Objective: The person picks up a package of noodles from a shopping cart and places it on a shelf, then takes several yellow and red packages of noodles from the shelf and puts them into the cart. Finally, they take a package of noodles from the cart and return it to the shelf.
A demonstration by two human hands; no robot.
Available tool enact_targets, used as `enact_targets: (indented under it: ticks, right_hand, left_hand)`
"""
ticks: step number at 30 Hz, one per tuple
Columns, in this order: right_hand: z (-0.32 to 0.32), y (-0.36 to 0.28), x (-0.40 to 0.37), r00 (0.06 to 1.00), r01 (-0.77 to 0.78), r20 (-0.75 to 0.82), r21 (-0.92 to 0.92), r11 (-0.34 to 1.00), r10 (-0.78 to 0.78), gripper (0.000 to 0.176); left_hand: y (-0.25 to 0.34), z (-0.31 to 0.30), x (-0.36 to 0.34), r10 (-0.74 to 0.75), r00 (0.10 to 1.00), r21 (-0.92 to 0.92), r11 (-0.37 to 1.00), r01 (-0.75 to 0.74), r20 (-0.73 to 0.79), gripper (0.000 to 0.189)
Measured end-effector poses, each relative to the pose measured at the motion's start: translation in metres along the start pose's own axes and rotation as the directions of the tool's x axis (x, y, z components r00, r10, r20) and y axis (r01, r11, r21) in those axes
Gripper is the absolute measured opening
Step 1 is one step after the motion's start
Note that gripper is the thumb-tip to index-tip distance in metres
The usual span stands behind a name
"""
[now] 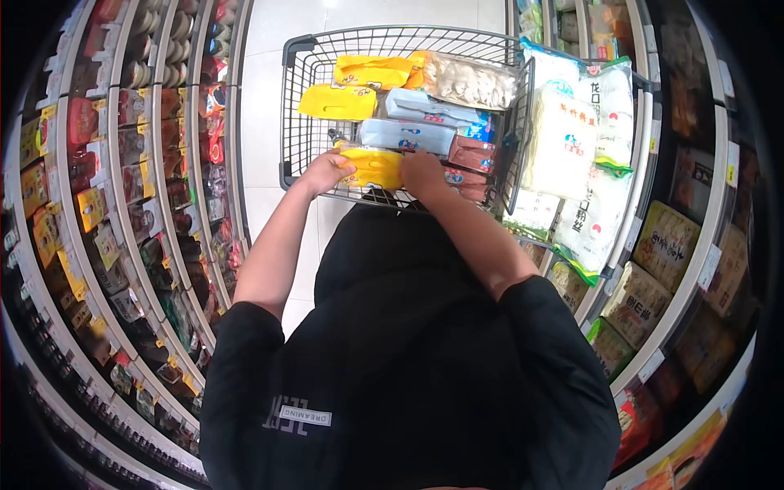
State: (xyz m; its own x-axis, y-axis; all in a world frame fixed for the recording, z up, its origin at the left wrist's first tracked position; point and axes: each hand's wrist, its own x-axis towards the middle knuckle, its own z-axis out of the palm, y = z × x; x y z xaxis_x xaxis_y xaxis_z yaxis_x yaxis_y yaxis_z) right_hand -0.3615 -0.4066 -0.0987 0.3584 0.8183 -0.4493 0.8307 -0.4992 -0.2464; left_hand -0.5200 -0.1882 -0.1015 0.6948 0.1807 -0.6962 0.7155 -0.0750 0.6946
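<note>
Both my hands are at the near side of a wire shopping cart (408, 34). Between them is a yellow bag (371, 169) with a printed front. My left hand (327, 171) grips its left end, thumb on top. My right hand (423, 173) is curled at its right end, fingers partly hidden. Just beyond lie pale blue-grey packs (407, 136), with reddish-brown packs (474, 153) to the right. Farther back in the cart are other yellow bags (339, 102) and a clear bag of whitish pieces (469, 80).
White vermicelli bags (563, 139) with green edges lie at the cart's right end. Shelves of packaged goods (90, 208) line the left, and more shelves with noodle packs (641, 302) line the right. Pale tiled floor (265, 175) shows left of the cart.
</note>
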Motion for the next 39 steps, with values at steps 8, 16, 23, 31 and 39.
enact_targets:
  ticks: [8,16,23,31,39]
  right_hand:
    - [0.02,-0.004,0.01,0.997,0.01,-0.069,-0.094,0.996,-0.017,0.019]
    - [0.029,-0.006,0.017,0.991,0.003,-0.131,-0.071,0.997,-0.012,0.019]
    - [0.013,-0.007,-0.009,0.984,0.022,-0.18,0.055,0.998,-0.012,0.016]
    - [-0.135,0.011,-0.165,0.753,0.257,-0.651,0.426,0.868,0.097,0.008]
    - [-0.141,0.184,-0.363,-0.034,-0.532,-0.875,0.426,0.732,0.484,0.019]
  left_hand:
    - [-0.002,-0.006,0.018,-0.169,0.984,0.018,0.986,0.169,0.057,0.022]
    - [-0.014,-0.004,0.029,-0.185,0.983,0.048,0.982,0.185,0.011,0.03]
    - [-0.025,0.012,0.026,-0.084,0.996,-0.009,0.996,0.085,0.013,0.038]
    - [0.073,0.083,-0.044,0.53,0.845,0.424,0.782,-0.457,-0.067,0.033]
    - [0.099,0.188,-0.044,0.298,0.933,0.532,0.766,-0.36,0.203,0.035]
